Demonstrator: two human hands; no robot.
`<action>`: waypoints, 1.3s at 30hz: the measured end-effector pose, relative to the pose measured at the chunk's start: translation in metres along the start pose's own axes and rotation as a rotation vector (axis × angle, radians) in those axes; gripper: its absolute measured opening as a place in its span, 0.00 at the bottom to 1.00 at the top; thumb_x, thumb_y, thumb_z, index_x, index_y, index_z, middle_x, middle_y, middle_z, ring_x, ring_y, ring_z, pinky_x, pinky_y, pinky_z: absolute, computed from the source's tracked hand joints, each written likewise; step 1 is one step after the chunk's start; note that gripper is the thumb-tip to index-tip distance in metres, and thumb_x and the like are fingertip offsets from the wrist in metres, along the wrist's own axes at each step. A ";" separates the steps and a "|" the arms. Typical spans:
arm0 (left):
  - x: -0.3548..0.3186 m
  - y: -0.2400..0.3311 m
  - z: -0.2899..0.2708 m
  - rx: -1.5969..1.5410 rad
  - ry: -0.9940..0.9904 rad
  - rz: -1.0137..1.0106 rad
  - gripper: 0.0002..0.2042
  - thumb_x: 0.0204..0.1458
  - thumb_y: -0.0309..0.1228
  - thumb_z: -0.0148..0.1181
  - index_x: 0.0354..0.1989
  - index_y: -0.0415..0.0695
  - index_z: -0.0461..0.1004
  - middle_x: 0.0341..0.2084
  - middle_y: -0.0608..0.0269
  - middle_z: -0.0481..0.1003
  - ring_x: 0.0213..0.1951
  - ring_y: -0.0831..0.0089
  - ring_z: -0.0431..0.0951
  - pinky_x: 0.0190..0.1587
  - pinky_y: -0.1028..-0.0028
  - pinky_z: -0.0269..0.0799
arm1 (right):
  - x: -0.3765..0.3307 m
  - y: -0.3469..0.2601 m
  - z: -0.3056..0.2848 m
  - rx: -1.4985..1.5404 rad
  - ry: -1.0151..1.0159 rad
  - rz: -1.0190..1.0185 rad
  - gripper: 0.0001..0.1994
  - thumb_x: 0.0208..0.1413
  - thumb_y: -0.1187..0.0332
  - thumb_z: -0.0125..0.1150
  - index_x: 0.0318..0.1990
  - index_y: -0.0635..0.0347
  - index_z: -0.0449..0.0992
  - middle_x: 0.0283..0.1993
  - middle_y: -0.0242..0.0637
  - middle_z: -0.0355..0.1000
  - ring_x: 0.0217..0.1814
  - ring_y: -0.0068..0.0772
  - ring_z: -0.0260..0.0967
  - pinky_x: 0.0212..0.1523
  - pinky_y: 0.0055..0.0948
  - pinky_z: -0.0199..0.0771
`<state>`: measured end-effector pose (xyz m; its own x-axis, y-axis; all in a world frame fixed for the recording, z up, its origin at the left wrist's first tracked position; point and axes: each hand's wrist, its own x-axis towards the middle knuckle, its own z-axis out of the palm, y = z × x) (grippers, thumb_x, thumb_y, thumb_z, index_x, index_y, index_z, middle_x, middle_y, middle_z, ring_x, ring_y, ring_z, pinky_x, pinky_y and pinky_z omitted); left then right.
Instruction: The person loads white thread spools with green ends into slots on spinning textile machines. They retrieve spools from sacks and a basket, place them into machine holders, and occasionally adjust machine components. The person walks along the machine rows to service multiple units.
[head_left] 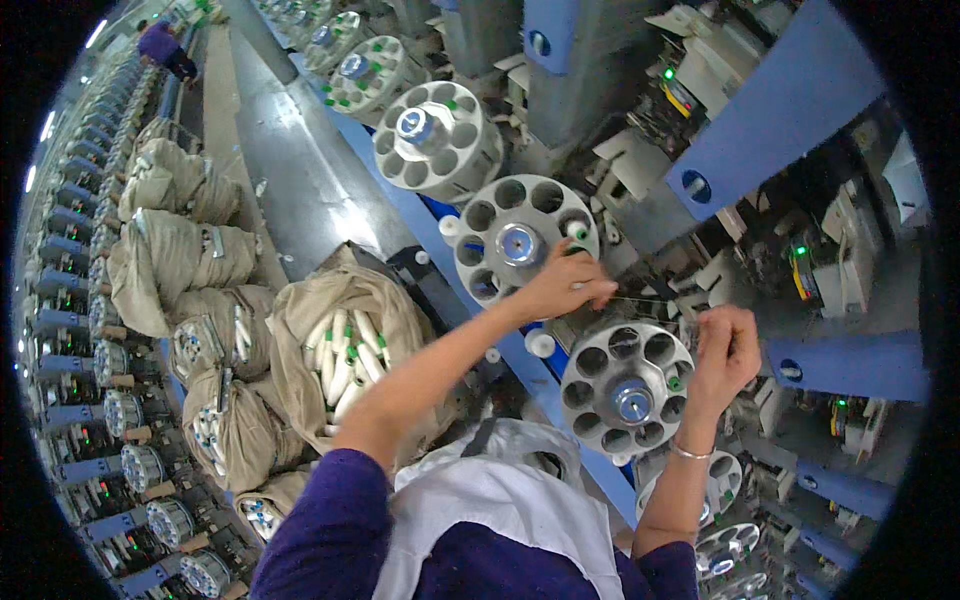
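A thin pale thread (645,300) stretches from my left hand (566,284) toward my right hand (728,345). The left fingers are pinched on it, just over the near rim of a round grey magazine (488,196) with open pockets and a shiny hub. In one pocket stands a white yarn bobbin with a green tip (577,231), right beside that hand. My right hand is closed at the thread's other end, its fingertips partly hidden. It is up to the right of a second round magazine (610,440), where a green bobbin tip (674,383) shows in a pocket.
To my left an open burlap sack (290,330) holds several white and green bobbins. More tied sacks (180,262) line the aisle. Blue machine panels (770,120) and winding units (835,265) are at the right. A person in purple (160,42) is far off.
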<state>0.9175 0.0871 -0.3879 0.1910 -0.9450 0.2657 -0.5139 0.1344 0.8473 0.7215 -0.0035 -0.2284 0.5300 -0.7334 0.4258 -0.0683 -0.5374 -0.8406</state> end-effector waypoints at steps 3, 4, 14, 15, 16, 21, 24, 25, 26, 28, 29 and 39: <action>-0.022 0.023 -0.042 0.148 0.078 -0.089 0.10 0.54 0.36 0.55 0.24 0.46 0.77 0.20 0.65 0.73 0.35 0.65 0.72 0.51 0.55 0.58 | 0.006 0.016 -0.016 0.174 0.063 0.149 0.07 0.61 0.72 0.50 0.38 0.63 0.74 0.24 0.29 0.68 0.22 0.15 0.60 0.21 0.16 0.53; -0.027 0.032 -0.055 0.219 0.219 -0.173 0.11 0.55 0.36 0.55 0.26 0.43 0.76 0.20 0.58 0.72 0.32 0.60 0.71 0.39 0.58 0.64 | 0.004 0.022 -0.019 0.190 -0.025 0.190 0.08 0.62 0.70 0.50 0.42 0.63 0.73 0.28 0.30 0.69 0.25 0.16 0.62 0.22 0.16 0.56; -0.032 0.016 -0.129 0.263 0.915 -0.236 0.07 0.53 0.28 0.56 0.29 0.38 0.67 0.23 0.57 0.67 0.32 0.61 0.70 0.35 0.67 0.64 | -0.041 0.051 -0.049 0.302 0.003 0.464 0.19 0.62 0.64 0.54 0.59 0.60 0.66 0.44 0.37 0.73 0.42 0.24 0.71 0.36 0.21 0.72; -0.031 -0.004 -0.109 0.355 0.838 -0.179 0.06 0.50 0.26 0.58 0.32 0.40 0.68 0.27 0.58 0.68 0.35 0.61 0.69 0.38 0.66 0.64 | -0.043 0.052 -0.046 0.303 -0.029 0.433 0.18 0.62 0.66 0.52 0.59 0.60 0.66 0.44 0.38 0.74 0.42 0.24 0.71 0.37 0.21 0.72; -0.030 -0.023 -0.088 0.421 0.718 -0.190 0.08 0.47 0.24 0.59 0.35 0.41 0.69 0.30 0.59 0.69 0.39 0.62 0.69 0.40 0.66 0.64 | -0.045 0.053 -0.042 0.284 -0.021 0.431 0.18 0.63 0.67 0.51 0.58 0.61 0.67 0.44 0.38 0.74 0.41 0.24 0.71 0.38 0.22 0.73; -0.044 -0.071 -0.029 0.657 0.672 -0.186 0.14 0.40 0.28 0.66 0.37 0.50 0.72 0.49 0.55 0.65 0.51 0.51 0.64 0.50 0.55 0.59 | -0.067 0.047 0.007 0.148 -0.178 0.387 0.13 0.62 0.72 0.50 0.53 0.62 0.72 0.44 0.37 0.75 0.42 0.24 0.71 0.41 0.23 0.72; -0.087 -0.063 -0.049 0.639 0.570 -0.225 0.21 0.38 0.32 0.69 0.45 0.60 0.75 0.58 0.55 0.60 0.59 0.49 0.59 0.59 0.54 0.53 | -0.098 0.039 0.057 0.164 -0.400 0.452 0.13 0.61 0.73 0.50 0.51 0.61 0.73 0.44 0.36 0.76 0.43 0.23 0.72 0.43 0.23 0.72; -0.114 -0.056 -0.055 0.625 0.564 -0.247 0.24 0.37 0.31 0.69 0.47 0.61 0.75 0.59 0.55 0.60 0.59 0.50 0.59 0.59 0.54 0.52 | -0.113 0.035 0.076 0.140 -0.511 0.431 0.12 0.61 0.73 0.50 0.51 0.60 0.74 0.44 0.36 0.76 0.43 0.24 0.72 0.43 0.24 0.72; -0.150 -0.047 -0.064 0.638 0.584 -0.222 0.26 0.36 0.30 0.69 0.49 0.62 0.74 0.60 0.56 0.60 0.60 0.51 0.58 0.60 0.54 0.50 | -0.131 0.030 0.098 0.137 -0.615 0.476 0.12 0.61 0.73 0.50 0.50 0.60 0.74 0.44 0.36 0.76 0.43 0.24 0.72 0.43 0.25 0.72; -0.242 -0.030 -0.083 0.611 0.634 -0.405 0.27 0.38 0.29 0.68 0.52 0.63 0.73 0.59 0.55 0.61 0.60 0.52 0.58 0.62 0.55 0.49 | -0.170 0.021 0.141 0.054 -0.849 0.379 0.13 0.62 0.72 0.50 0.52 0.62 0.73 0.45 0.37 0.75 0.45 0.25 0.72 0.45 0.24 0.71; -0.299 -0.021 -0.094 0.610 0.682 -0.484 0.27 0.39 0.29 0.68 0.52 0.63 0.73 0.59 0.55 0.61 0.60 0.52 0.58 0.62 0.55 0.49 | -0.191 0.016 0.161 0.039 -0.956 0.309 0.13 0.61 0.73 0.51 0.51 0.62 0.74 0.46 0.37 0.75 0.46 0.26 0.73 0.46 0.24 0.71; -0.798 0.026 -0.182 0.559 0.824 -0.997 0.17 0.46 0.20 0.57 0.46 0.45 0.74 0.50 0.53 0.70 0.53 0.53 0.67 0.56 0.62 0.61 | -0.403 0.034 0.367 -0.313 -0.990 -0.058 0.18 0.55 0.73 0.53 0.54 0.60 0.70 0.58 0.50 0.65 0.62 0.53 0.60 0.61 0.41 0.60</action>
<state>0.9038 0.8991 -0.4940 0.9944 -0.1026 0.0249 -0.0971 -0.7969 0.5962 0.8159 0.4270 -0.5513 0.9865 -0.1093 -0.1217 -0.1623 -0.7488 -0.6426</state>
